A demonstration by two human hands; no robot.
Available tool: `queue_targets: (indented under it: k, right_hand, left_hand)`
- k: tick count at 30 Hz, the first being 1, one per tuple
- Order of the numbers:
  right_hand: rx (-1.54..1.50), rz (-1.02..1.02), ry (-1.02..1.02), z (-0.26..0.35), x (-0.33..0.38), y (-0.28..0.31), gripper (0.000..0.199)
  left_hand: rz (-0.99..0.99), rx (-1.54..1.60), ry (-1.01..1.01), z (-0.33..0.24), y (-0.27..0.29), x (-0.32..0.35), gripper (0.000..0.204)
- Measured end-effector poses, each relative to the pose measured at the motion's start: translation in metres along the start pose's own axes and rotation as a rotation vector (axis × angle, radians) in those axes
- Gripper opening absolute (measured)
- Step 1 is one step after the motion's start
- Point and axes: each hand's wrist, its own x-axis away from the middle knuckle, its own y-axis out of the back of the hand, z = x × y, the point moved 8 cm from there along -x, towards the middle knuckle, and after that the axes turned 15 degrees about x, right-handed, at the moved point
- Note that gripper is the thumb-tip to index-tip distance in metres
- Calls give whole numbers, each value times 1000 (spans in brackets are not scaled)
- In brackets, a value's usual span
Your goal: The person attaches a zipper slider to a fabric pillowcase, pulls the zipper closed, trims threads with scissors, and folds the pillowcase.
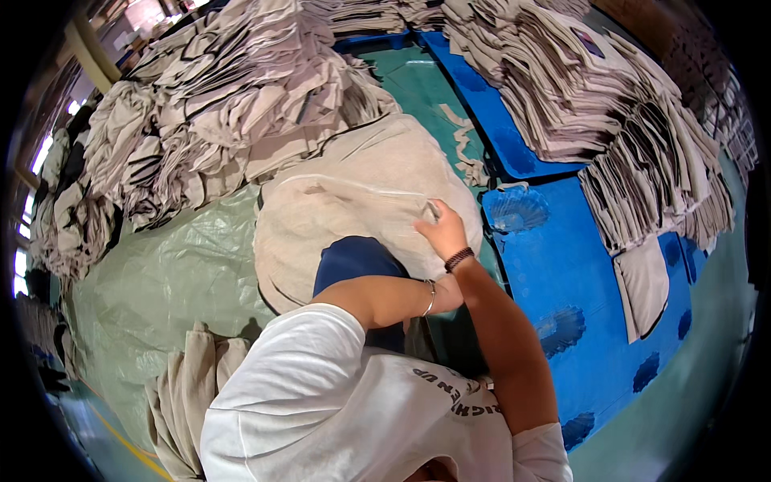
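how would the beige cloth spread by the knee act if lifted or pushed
Likely floppy: the beige cloth lies in soft wrinkles. Its matte surface suggests it won't slip easily. Spread broad and low, it seems unlikely to roll or tip.

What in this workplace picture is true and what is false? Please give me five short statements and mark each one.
1. The right hand is over a large piece of beige cloth. True.
2. The shirt is black. False: it is white.
3. A dark bracelet is on the wrist of the right hand. True.
4. The pallet at the right is red. False: it is blue.
5. A crinkled green sheet lies to the left of the large beige cloth. True.
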Motion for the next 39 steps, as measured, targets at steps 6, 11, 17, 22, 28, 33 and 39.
queue_targets:
  k: [6, 11, 17, 22, 28, 33, 39]
  right_hand:
    - [-140, -111, 144, -5, 27, 77, 28]
    - [196, -13, 356, 15, 93, 138, 33]
    - [257, -95, 549, 31, 147, 139, 26]
    - [204, -169, 446, 23, 147, 142, 23]
    - [32, -334, 141, -15, 139, 165, 28]
    - [-80, -701, -159, -59, 160, 280, 30]
    - [183, -1255, -172, -17, 231, 477, 35]
  left_hand:
    - [437, -291, -454, -184, 51, 53, 25]
    - [-189, -594, -345, -230, 202, 85, 58]
    - [176, -700, 457, -100, 288, 133, 77]
    - [167, -817, 637, -22, 349, 174, 63]
    - [248, -862, 575, -1, 397, 147, 30]
    - [29, -964, 10, -150, 409, 30, 22]
    - [-86, -1074, -537, -330, 374, -102, 36]
